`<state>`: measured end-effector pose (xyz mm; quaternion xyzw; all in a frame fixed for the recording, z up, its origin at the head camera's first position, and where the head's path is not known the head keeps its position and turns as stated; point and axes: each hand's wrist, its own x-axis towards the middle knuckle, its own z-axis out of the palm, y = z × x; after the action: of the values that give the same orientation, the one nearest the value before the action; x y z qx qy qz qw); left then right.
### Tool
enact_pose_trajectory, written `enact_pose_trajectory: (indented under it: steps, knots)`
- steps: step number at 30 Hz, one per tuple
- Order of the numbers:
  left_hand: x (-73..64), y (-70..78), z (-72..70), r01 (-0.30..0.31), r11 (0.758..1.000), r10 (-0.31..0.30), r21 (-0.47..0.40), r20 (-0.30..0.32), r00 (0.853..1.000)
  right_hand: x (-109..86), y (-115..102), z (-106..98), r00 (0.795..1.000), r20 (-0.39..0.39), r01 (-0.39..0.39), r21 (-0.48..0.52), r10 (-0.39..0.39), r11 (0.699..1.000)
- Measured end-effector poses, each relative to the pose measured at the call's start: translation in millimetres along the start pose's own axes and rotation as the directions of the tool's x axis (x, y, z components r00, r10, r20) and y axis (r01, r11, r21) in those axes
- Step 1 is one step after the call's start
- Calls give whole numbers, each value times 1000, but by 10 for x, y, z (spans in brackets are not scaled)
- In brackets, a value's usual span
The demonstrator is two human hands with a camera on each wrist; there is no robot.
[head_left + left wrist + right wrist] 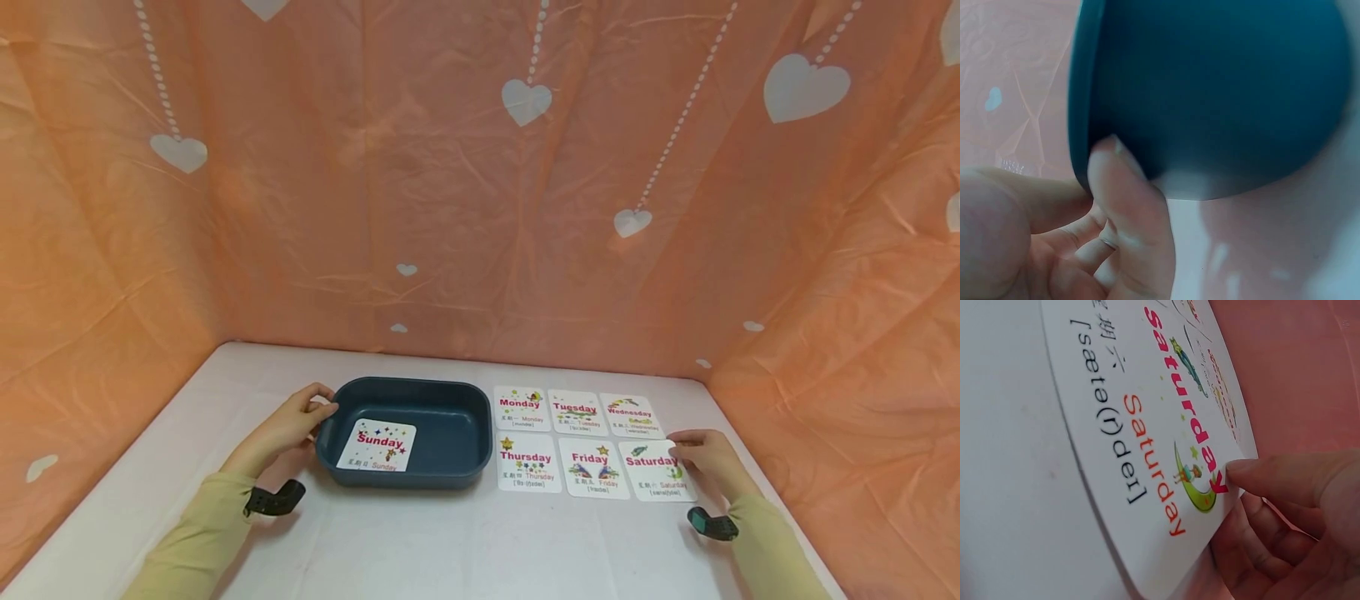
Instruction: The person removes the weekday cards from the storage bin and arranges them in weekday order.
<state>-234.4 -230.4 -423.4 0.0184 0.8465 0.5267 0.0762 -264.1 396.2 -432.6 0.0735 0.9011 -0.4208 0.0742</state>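
On the left, my left hand (288, 423) holds the left end of a dark blue rectangular tray (477, 446) by its rim. In the left wrist view one finger (1135, 219) lies against the tray's outer wall, beneath the rim. A square white "Sunday" card (378, 446) lies inside the tray, leaning toward its near left corner. Over on the right, my right hand (711, 458) pinches the right edge of the "Saturday" card (656, 475). Its thumb (1266, 475) is on the printed face, with the other fingers at and behind the edge.
Right of the tray, the "Monday" (521, 408), "Tuesday" (576, 414) and "Wednesday" (631, 416) cards form a back row. "Thursday" (527, 462) and "Friday" (594, 468) lie in front, beside "Saturday". Orange heart-patterned cloth (450, 208) walls the white table (450, 550) at the back and sides.
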Motion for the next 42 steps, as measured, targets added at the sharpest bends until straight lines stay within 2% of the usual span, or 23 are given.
enact_pose_trajectory:
  steps: [16,23,42]
  knots:
    - [-3,-2,-13,-1,1000,1,11,7,1000,-8,-20,29,999,-41,4,-47,-6,999]
    - [-10,-3,-11,-12,1000,12,15,4,1000,-36,-36,11,999,-33,0,-81,-2,997]
    - [-28,21,-7,-6,1000,6,18,0,1000,-35,-66,27,997,-65,-34,-85,29,996]
